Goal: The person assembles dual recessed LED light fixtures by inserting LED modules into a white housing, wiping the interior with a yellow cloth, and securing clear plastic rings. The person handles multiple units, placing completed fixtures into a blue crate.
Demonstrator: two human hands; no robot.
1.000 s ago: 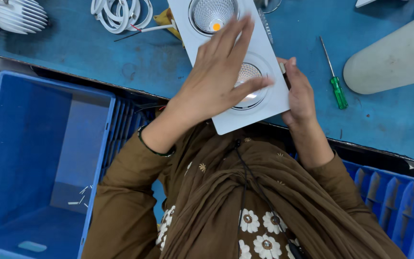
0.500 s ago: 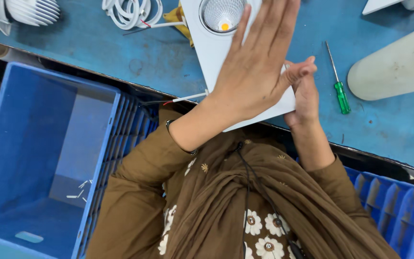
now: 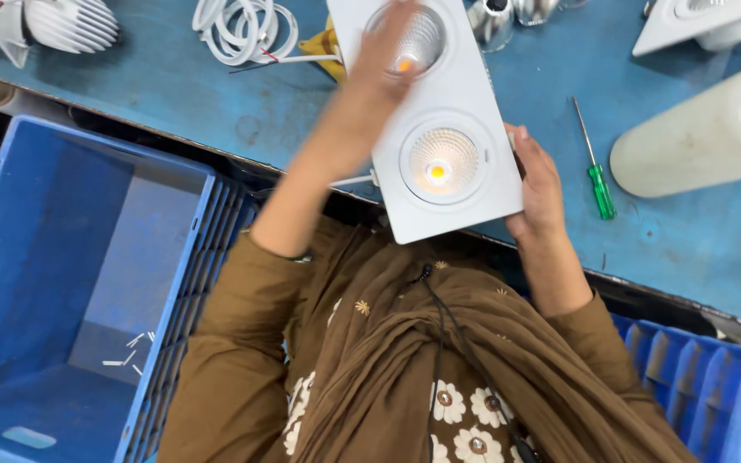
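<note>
A white twin downlight fixture [image 3: 439, 129] is held flat over the near edge of the blue worktable [image 3: 173, 86], its near end overhanging that edge above the person's brown clothing. The right hand [image 3: 538, 184] is closed on the fixture's right long edge, thumb on top and fingers hidden beneath. The left hand [image 3: 388, 51] is laid over the far lamp, blurred, so whether it is flat or curled cannot be told. Two round lamp openings are counted in the fixture: the near lamp [image 3: 437, 163] is fully exposed, the far one is partly covered by the left hand. To the right of the fixture, one green-handled screwdriver [image 3: 595, 167] lies on the table, just beyond the right hand, and further right one large pale cylinder [image 3: 696, 141] takes up much of that side. Beyond the fixture's right corner, another white fixture [image 3: 701, 21] is cut by the picture edge. To the left of the fixture, one coil of white cable [image 3: 237, 30] and one white finned heat sink [image 3: 70, 21] are seen, with bare tabletop between them and the fixture. Below the table edge, left of the fixture, one deep blue crate [image 3: 53, 283] stands open, a few small white pieces on its floor; part of a second blue crate [image 3: 705, 377] shows at the lower right.
</note>
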